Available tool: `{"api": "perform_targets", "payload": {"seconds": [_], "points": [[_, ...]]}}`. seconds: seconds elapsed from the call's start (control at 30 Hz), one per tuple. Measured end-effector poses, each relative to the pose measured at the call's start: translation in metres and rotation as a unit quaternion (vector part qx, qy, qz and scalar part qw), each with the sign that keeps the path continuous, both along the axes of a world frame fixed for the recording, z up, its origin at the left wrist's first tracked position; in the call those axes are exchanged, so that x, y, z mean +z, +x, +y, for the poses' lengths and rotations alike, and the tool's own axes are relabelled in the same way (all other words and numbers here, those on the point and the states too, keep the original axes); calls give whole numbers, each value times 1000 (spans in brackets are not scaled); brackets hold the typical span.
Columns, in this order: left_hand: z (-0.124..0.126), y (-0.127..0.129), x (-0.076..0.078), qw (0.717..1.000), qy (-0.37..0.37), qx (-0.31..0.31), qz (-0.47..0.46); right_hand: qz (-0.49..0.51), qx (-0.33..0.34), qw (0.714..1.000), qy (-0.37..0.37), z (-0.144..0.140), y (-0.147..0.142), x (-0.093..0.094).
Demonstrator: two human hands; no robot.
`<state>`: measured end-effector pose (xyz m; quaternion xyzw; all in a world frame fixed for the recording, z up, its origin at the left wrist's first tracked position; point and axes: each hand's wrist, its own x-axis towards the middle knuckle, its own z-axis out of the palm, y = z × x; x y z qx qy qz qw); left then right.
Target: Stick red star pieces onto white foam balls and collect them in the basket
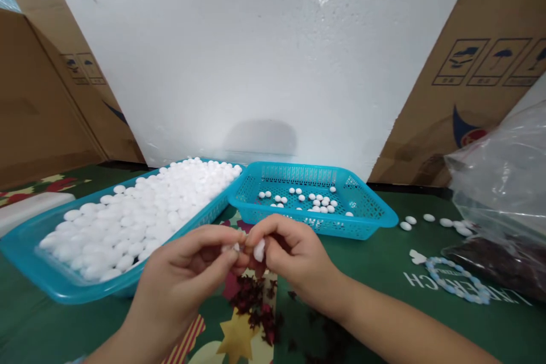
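My left hand [187, 273] and my right hand [294, 253] meet in front of the baskets, fingertips close together and both closed in a pinch. A small white piece [259, 250] shows between the thumb and fingers of my right hand; its exact kind is unclear. A smaller whitish bit peeks out at my left fingertips, mostly hidden. Below the hands lie dark red dried flakes [260, 307], like petals, on the patterned cover. To the left stands a blue tray [55, 290] heaped with white balls [140, 219]. Just behind the hands is a blue perforated basket [367, 227] with several white balls.
Loose white balls [429, 218] lie right of the basket. Farther right are a clear plastic bag [490, 182] with dark contents and a pale blue beaded bracelet [452, 290]. A white foam board [256, 57] leans at the back against cardboard boxes [426, 125].
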<state>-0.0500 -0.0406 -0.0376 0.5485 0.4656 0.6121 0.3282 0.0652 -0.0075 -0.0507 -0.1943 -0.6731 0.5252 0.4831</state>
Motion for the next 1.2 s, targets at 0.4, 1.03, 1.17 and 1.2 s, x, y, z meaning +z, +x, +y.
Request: {"api": "perform_targets", "payload": {"seconds": [0.4, 1.03, 1.17, 1.2], "points": [[3, -9, 0, 987, -18, -94, -129, 50, 53, 990, -124, -5, 3, 9], [2, -10, -9, 992, 39, -106, -48, 76, 72, 982, -157, -2, 6, 9], [-1, -10, -8, 988, 53, -121, -84, 86, 95, 979, -156, -4, 7, 7], [-1, -10, -9, 987, 61, -118, -89, 93, 102, 978, -159, -5, 7, 7]]}}
